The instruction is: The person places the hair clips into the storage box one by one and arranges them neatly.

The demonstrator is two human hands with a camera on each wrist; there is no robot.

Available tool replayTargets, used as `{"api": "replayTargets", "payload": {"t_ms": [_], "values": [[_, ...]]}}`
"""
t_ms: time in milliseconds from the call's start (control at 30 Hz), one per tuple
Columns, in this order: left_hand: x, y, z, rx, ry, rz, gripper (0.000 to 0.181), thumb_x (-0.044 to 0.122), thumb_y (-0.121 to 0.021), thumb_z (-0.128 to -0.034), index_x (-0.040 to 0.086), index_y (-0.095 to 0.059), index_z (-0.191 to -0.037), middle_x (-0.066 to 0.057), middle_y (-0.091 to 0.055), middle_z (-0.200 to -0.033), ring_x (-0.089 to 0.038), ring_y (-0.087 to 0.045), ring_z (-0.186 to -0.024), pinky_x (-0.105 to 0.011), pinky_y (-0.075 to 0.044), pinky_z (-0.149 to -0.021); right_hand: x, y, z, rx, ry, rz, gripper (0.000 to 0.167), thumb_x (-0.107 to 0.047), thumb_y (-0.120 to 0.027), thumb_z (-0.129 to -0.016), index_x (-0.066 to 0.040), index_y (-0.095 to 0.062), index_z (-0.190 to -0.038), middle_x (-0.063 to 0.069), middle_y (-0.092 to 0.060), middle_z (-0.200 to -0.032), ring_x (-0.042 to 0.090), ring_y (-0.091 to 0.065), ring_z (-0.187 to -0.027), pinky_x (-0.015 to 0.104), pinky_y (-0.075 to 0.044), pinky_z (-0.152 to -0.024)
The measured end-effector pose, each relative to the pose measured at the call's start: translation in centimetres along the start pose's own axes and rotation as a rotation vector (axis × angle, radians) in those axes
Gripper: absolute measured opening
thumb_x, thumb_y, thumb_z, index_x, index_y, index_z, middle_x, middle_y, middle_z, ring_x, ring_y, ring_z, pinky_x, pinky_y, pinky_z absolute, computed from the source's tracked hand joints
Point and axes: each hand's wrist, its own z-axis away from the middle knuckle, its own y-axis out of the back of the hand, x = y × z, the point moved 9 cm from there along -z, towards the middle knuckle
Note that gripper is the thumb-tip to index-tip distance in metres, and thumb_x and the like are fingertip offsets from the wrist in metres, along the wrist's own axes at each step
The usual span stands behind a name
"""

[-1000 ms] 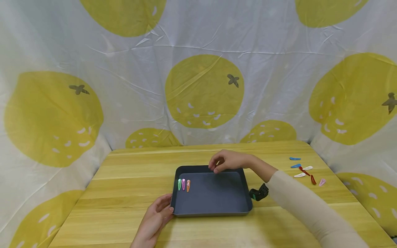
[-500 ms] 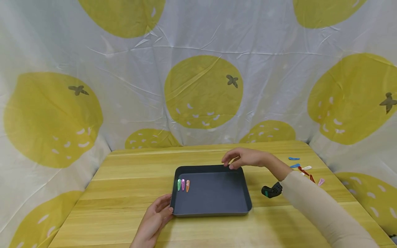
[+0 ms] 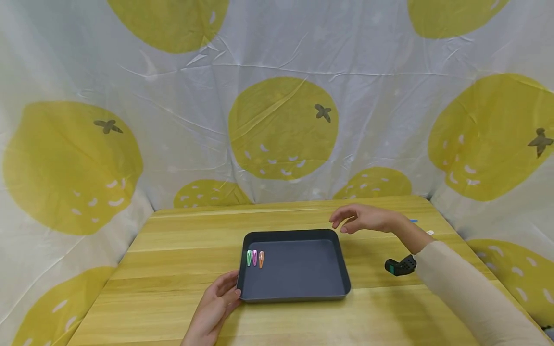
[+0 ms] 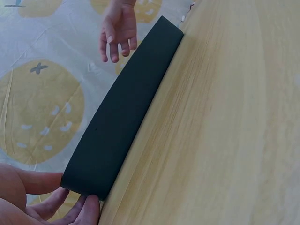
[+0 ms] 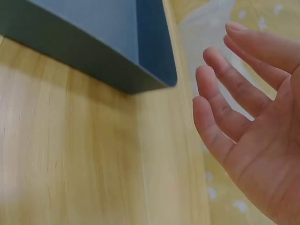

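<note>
A dark grey baking tray [image 3: 294, 299] stands on the table in the head view. At its left side lie a green snap hair clip [image 3: 248, 258], a purple one [image 3: 254, 258] and an orange one [image 3: 261, 260], upright in a row. My left hand [image 3: 214, 305] holds the tray's near left corner, thumb at the rim and fingers against the wall, as the left wrist view also shows. Beyond the tray's far right corner my right hand [image 3: 368, 219] hovers with loosely bent fingers. Nothing is in its grasp in the right wrist view, where its palm [image 5: 267, 154] shows.
Behind my right forearm, parts of a blue clip [image 3: 413, 221] and a white clip [image 3: 430, 232] show on the wooden table [image 3: 173, 250]; other clips there are hidden. A black wrist device [image 3: 400, 265] hangs under the right wrist. A lemon-patterned curtain [image 3: 190, 129] encloses the table.
My right hand has moved rightward from above the tray to past its far right corner, and its arm now covers most of the loose clips. The left hand has stayed on the tray.
</note>
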Motion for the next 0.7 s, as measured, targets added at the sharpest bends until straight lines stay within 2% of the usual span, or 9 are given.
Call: {"api": "replayTargets", "payload": {"t_ms": [300,533,700], "values": [[0.0,0.0,-0.1,-0.002,-0.008,-0.005,0.055,-0.006,-0.053,-0.1009,-0.007,-0.036,-0.153,-0.034,-0.036,-0.154,-0.041,-0.045,-0.135,-0.057,-0.041,-0.110,1.3,2.5,4.1,0.077,-0.066,0.022,0.043,-0.008,-0.064,-0.102,0.000,-0.054,-0.143,0.029,-0.050,-0.141,0.050,-0.046,-0.131,0.055,-0.046,-0.104],[0.0,0.1,-0.2,0.005,-0.009,-0.003,0.055,-0.007,-0.053,-0.1011,-0.007,-0.035,-0.153,-0.035,-0.035,-0.154,-0.041,-0.045,-0.135,-0.056,-0.041,-0.110,3.2,4.5,7.5,0.134,-0.091,0.043,0.051,-0.013,-0.066,-0.102,0.006,-0.049,-0.146,0.030,-0.050,-0.140,0.051,-0.045,-0.131,0.051,-0.049,-0.102],[-0.1,0.2,-0.3,0.011,-0.011,-0.003,0.056,-0.007,-0.052,-0.1020,-0.007,-0.034,-0.154,-0.036,-0.033,-0.154,-0.042,-0.044,-0.136,-0.057,-0.040,-0.110,4.6,5.5,9.4,0.171,-0.092,0.010,0.055,-0.014,-0.067,-0.102,0.009,-0.045,-0.147,0.033,-0.047,-0.142,0.053,-0.043,-0.132,0.055,-0.047,-0.105]]}}
